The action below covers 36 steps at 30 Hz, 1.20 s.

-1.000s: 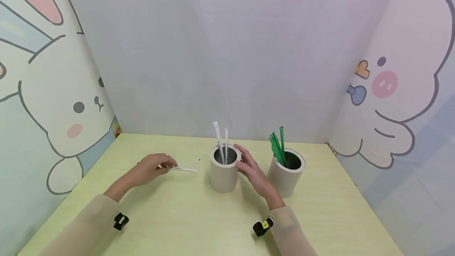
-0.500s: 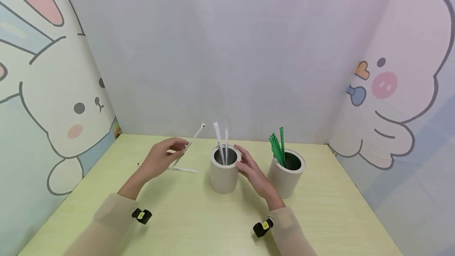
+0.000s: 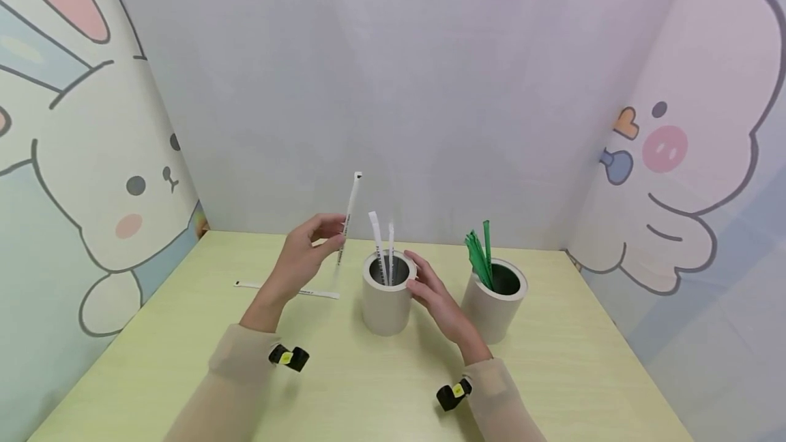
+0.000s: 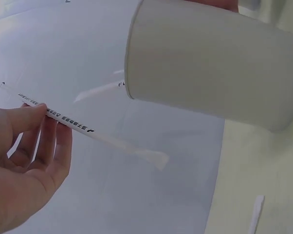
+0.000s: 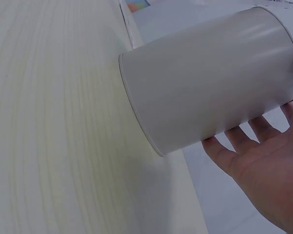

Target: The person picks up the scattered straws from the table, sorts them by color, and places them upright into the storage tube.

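My left hand (image 3: pixel 302 254) pinches a white paper-wrapped straw (image 3: pixel 350 213) with black print between thumb and fingertips. The straw stands nearly upright above the table, just left of a light grey cylindrical holder (image 3: pixel 387 312). Two white wrapped straws (image 3: pixel 377 241) lean inside that holder. My right hand (image 3: pixel 439 299) steadies the holder from its right, thumb near the rim and fingers along its side in the right wrist view. Another white wrapped straw (image 3: pixel 321 294) lies on the table, partly hidden behind my left wrist.
A second light grey holder (image 3: pixel 491 312), with several green wrapped straws (image 3: pixel 477 258) in it, stands behind my right forearm. The pale wood-look table (image 3: pixel 368 387) ends at a plain backdrop (image 3: pixel 393 101). Cartoon-printed sheets (image 3: pixel 104 189) flank both sides.
My left hand has lifted a white straw off the table, moved right towards the holder and turned the straw upright. The right hand and both holders have stayed in place.
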Each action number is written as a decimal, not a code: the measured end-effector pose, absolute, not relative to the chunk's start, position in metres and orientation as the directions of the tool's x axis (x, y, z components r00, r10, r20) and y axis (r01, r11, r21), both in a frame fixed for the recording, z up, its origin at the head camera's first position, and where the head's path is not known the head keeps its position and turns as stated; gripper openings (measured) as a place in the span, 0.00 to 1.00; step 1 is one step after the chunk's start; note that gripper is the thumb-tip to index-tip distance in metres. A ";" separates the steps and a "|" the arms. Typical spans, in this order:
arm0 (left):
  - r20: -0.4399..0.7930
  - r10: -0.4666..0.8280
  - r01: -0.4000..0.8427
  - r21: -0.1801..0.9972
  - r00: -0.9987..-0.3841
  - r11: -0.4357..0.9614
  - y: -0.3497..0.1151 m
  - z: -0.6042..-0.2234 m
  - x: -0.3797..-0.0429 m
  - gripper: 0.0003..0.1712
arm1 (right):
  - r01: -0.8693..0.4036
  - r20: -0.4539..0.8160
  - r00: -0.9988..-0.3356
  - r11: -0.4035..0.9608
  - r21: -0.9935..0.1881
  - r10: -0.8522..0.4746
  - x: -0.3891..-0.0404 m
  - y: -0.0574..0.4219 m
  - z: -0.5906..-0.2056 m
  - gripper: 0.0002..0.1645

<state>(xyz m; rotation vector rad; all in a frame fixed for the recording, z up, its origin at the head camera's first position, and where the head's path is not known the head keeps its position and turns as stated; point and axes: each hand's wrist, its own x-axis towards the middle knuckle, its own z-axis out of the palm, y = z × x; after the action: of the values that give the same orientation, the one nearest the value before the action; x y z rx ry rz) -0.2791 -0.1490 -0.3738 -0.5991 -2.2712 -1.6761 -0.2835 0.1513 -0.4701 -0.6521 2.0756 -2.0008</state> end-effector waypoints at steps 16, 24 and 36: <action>0.506 0.051 0.506 0.862 -0.861 -0.026 -0.126 -0.356 -0.275 0.24 | -0.179 0.158 -0.889 0.010 -0.984 -0.431 -0.282 0.151 -0.468 0.35; 0.499 -0.040 0.499 0.853 -0.865 -0.151 -0.119 -0.358 -0.274 0.24 | -0.180 0.159 -0.887 0.006 -0.984 -0.434 -0.280 0.150 -0.466 0.35; 0.486 -0.050 0.484 0.848 -0.873 -0.214 -0.104 -0.363 -0.275 0.23 | -0.180 0.153 -0.891 0.024 -0.983 -0.427 -0.282 0.150 -0.466 0.35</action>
<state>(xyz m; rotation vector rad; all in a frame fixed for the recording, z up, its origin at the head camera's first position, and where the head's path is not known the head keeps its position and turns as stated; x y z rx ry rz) -0.2750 -0.1036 -0.3632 -0.5110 -1.7034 -2.1463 -0.2816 0.1504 -0.4661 -0.6349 2.1062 -1.9741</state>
